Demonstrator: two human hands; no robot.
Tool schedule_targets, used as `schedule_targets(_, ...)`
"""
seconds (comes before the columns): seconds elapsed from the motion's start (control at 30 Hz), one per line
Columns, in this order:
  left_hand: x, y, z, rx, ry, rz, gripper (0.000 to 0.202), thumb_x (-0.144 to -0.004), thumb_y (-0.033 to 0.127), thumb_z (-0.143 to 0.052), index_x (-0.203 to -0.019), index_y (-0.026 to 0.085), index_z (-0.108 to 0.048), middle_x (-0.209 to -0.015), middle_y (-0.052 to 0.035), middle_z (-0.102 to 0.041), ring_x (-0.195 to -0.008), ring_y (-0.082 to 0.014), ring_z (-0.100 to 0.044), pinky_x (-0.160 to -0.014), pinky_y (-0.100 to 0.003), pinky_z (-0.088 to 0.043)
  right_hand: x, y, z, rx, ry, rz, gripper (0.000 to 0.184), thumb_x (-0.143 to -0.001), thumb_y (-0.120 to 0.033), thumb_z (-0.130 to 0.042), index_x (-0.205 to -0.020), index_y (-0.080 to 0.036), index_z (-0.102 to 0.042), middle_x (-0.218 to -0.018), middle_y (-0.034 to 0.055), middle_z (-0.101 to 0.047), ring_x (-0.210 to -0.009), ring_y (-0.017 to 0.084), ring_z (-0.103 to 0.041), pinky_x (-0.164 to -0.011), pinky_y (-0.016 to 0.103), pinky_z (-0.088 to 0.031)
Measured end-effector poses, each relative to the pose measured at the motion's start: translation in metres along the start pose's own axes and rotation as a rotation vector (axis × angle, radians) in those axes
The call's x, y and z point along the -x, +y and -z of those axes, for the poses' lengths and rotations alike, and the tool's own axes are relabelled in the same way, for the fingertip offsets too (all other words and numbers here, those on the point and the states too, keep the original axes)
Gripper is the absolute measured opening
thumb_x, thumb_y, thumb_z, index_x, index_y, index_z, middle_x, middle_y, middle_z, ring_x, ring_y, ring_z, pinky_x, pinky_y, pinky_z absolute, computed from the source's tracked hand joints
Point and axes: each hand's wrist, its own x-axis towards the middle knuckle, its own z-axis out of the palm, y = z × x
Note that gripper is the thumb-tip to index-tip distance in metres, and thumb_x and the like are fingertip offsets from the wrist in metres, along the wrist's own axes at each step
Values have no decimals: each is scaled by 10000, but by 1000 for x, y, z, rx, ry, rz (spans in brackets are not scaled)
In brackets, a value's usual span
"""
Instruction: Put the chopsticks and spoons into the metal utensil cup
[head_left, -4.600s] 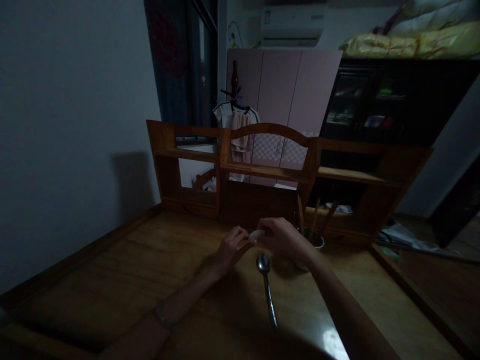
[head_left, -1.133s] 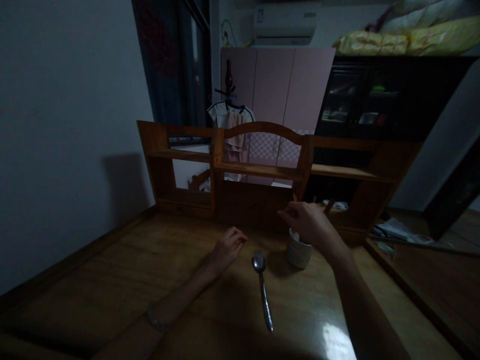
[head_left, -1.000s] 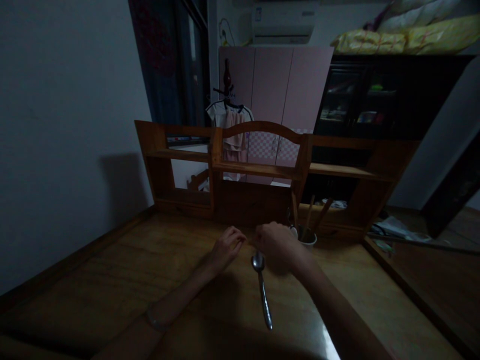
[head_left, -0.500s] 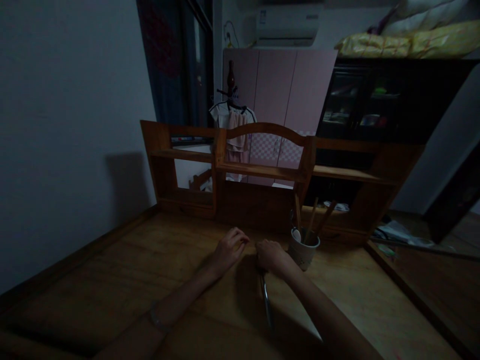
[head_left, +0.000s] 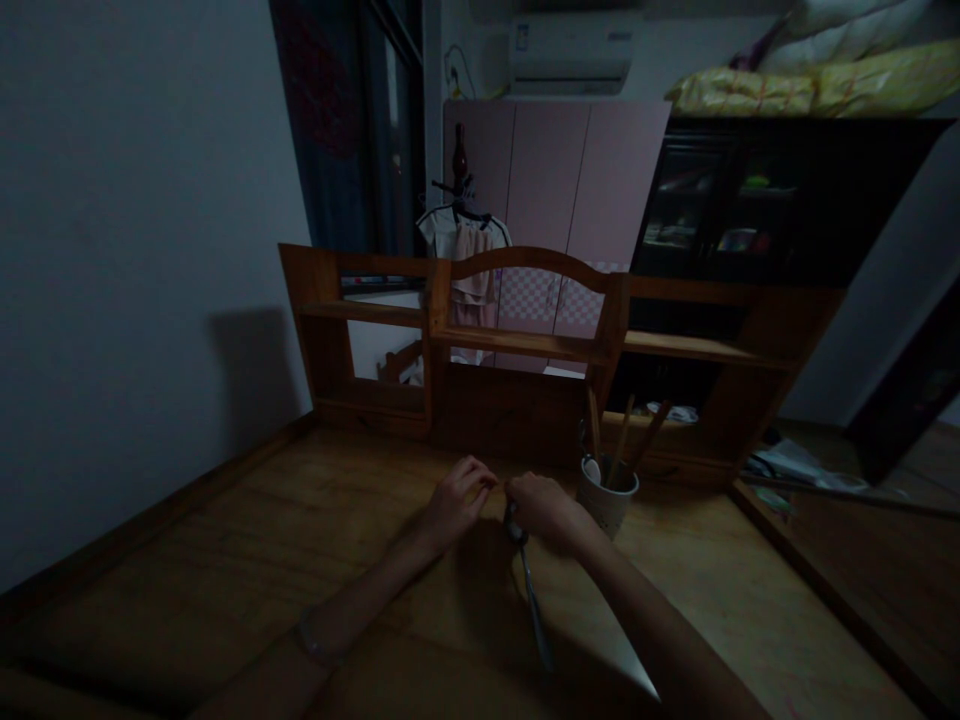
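Right hand: the right hand is bending over the near end of the metal spoon, its fingers closing narrowly on the neck just behind the bowl.
Left hand: the left hand is resting on the table just beside the right one. Its fingers are curling loosely and holding nothing that shows. A thin band is sitting on that wrist.
Spoon: it is lying lengthwise towards the person, bowl end under the right hand. The light is too dim to tell whether the handle is clearing the wood.
Work so far: the grip on the spoon is being made. The spoon is sitting outside the white cup, which is standing just right of the right hand.
Cup contents: wooden chopsticks are leaning upright in it, and a pale spoon head is showing at the rim.
In the way: the chopsticks are fanning across the cup's mouth and taking up part of the opening. Nothing is lying between hand and cup.
Around: a wooden shelf unit is standing along the back of the table, close behind the cup. Beyond it, clothes are hanging before a pink wardrobe.
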Motion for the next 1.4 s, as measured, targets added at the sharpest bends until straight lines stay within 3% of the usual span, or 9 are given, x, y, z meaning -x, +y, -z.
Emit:
schedule_targets(0.17,0,-1,0,-17,-5,6,137,-893,169,-515,-899,198,-648,-927,-48,-578,-902,-170,-565,-818,-298,-458,14,9,26,-18,129,-24,204,-862,-122,-471,-974,-160,-639,-968,114,-684,-916,225,-649,-685,256,-404)
schedule_targets(0.3,1,-3,1,-18,-28,1,153,-913,227,-500,-906,196,-649,-924,-52,-573,-893,-173,-559,-824,-300,-455,25,28,54,-128,324,-52,94,-858,-221,-547,-915,-187,-614,-849,56,-675,-798,179,-626,-622,227,-354)
schedule_targets(0.47,1,-1,2,-18,-35,20,142,-876,147,-518,-894,208,-645,-928,-35,-564,-915,-171,-558,-846,-301,-449,42,48,79,-175,603,-85,69,-861,-235,-529,-912,-202,-561,-733,15,-637,-651,148,-577,-554,221,-303)
schedule_targets(0.57,0,1,2,-20,-41,21,171,-863,108,-511,-900,210,-644,-933,-35,-563,-916,-169,-557,-849,-303,-448,52,51,87,-113,680,-84,70,-862,-205,-491,-908,-202,-543,-708,12,-620,-631,145,-571,-550,225,-290)
schedule_targets(0.73,0,-1,0,-27,-29,12,159,-867,109,-510,-887,201,-639,-913,-38,-564,-894,-167,-559,-827,-304,-453,58,40,90,1,634,-85,159,-855,-177,-456,-981,-198,-550,-697,14,-621,-607,149,-572,-547,246,-264)
schedule_targets(0.87,0,-5,-3,-33,-12,-11,159,-859,104,-517,-885,204,-637,-901,-37,-570,-885,-166,-567,-812,-297,-459,50,27,81,65,550,-26,311,-812,-120,-476,-1095,-222,-554,-733,11,-656,-681,174,-612,-583,266,-267)
schedule_targets(1.1,-1,-3,-1,-19,-24,4,161,-861,116,-512,-892,205,-643,-915,-34,-572,-900,-165,-565,-831,-300,-461,43,13,62,72,418,-39,136,-829,-131,-485,-804,-161,-615,-770,63,-655,-743,180,-612,-609,280,-300)
schedule_targets(1.4,0,0,-1,-21,-27,20,161,-853,95,-525,-888,198,-645,-928,-33,-562,-912,-165,-556,-834,-302,-449,55,8,60,-150,205,92,180,-828,-341,-626,-771,-177,-673,-789,57,-661,-740,174,-612,-558,241,-329)
